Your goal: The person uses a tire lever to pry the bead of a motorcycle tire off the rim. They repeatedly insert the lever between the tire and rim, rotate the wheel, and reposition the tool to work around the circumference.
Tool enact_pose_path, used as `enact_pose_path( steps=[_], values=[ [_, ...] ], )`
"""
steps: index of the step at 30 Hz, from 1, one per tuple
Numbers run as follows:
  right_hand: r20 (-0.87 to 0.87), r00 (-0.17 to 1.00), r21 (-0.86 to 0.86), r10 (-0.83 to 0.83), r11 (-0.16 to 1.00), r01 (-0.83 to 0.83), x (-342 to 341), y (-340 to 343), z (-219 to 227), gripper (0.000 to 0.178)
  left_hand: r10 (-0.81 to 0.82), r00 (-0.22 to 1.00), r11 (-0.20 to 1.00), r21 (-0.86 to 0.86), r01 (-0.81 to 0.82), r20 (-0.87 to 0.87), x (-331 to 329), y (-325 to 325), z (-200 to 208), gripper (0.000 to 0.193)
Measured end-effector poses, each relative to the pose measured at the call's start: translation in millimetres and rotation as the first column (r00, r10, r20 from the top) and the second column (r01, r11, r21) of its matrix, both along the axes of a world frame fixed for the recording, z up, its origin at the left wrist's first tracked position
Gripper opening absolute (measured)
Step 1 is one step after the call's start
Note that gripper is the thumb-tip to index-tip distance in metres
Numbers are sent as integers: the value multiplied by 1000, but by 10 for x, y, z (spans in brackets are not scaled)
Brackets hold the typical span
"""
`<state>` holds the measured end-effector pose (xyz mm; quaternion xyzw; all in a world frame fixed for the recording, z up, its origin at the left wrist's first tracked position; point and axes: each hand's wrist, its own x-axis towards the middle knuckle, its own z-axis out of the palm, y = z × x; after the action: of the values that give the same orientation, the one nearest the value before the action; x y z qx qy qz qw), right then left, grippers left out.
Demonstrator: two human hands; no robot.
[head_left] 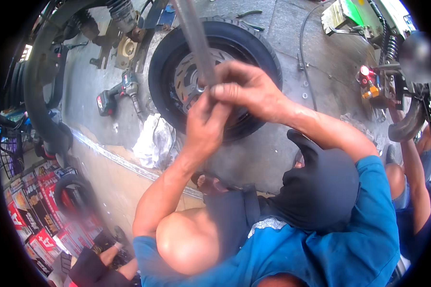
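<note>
A long grey rod (195, 38), blurred along its length, slants from the top edge down to my two hands, which meet over a wheel. My right hand (249, 91) is closed around its lower part, thumb pressed against the fingers. Just below, my left hand (206, 122) is closed at the rod's lower end, which the fingers hide. A small shiny round piece (201, 88) shows beside the fingertips; I cannot tell if it is held. Beneath the hands, the wheel lies flat with its black tyre (160, 71) and slotted brake disc (184, 76).
Left of the wheel lie a cordless impact wrench (111, 99) and a crumpled white rag (154, 143). Pliers (249, 13) and a black cable (302, 40) rest on the floor. Motorbike parts (391, 45) stand right, near another person's arm (419, 191). Printed boxes (43, 225) are stacked lower left.
</note>
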<state>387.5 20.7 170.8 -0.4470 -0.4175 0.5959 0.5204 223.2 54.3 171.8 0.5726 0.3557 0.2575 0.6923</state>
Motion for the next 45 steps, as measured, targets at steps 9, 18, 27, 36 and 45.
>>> enact_pose_path(
  steps=[9,18,27,36,45],
  values=[
    [221,920,-331,-325,862,384,1029,-312,-1235,106,-252,656,915,45,401,-711,-1186,-119,-679,29],
    [28,962,-156,-273,949,274,849,-311,-1306,98,-267,571,895,19,445,-776,-1168,-15,-728,31],
    [-43,952,-160,-303,943,293,879,-287,-1358,94,-280,613,891,39,453,-738,-1000,20,-865,34],
    [-151,928,-136,-341,937,322,791,-215,-1360,89,-241,652,873,133,469,-718,-874,60,-926,32],
    [-225,902,-178,-369,925,334,861,-232,-1444,82,-673,408,680,-300,669,-617,-108,160,524,30]
  ],
)
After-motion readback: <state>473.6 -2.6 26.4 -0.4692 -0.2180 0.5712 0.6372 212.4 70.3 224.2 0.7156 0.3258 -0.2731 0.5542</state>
